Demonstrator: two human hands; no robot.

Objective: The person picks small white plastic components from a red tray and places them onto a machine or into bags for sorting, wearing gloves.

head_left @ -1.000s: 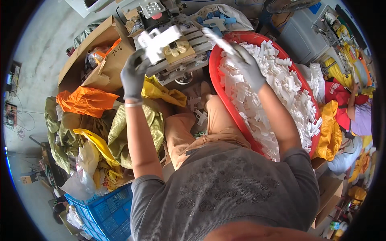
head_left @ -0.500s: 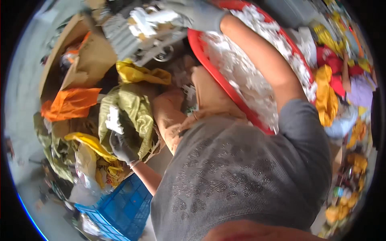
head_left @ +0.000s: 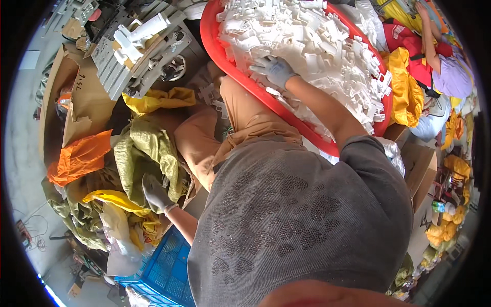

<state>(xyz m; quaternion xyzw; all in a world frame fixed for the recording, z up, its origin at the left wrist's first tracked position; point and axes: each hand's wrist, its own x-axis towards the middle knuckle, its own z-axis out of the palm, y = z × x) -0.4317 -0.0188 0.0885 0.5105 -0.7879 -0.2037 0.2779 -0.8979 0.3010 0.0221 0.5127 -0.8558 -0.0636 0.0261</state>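
My right hand (head_left: pixel 277 70), in a grey glove, lies over the heap of small white plastic parts (head_left: pixel 307 48) in a large red tub (head_left: pixel 266 105). Its fingers are spread and touch the top of the pile, gripping no part that I can see. My left hand (head_left: pixel 156 194), also gloved, is down at the mouth of an olive-green woven sack (head_left: pixel 153 140). Its fingers are stretched out, with no part visible in them. Several white plastic pieces (head_left: pixel 140 36) rest on a slatted grey metal stand (head_left: pixel 115 77) at the upper left.
Left of my legs stand a torn cardboard box (head_left: pixel 92 97), an orange cloth (head_left: pixel 82 158) and yellow sacking (head_left: pixel 161 100). A blue plastic crate (head_left: pixel 163 268) is near my left side. Beyond the tub, at the upper right, a person in a lilac top (head_left: pixel 452 77) bends among yellow sacks.
My right hand has come from the metal stand to the pile in the red tub. The white plastic piece in my left hand is gone from it, and that hand is now open.
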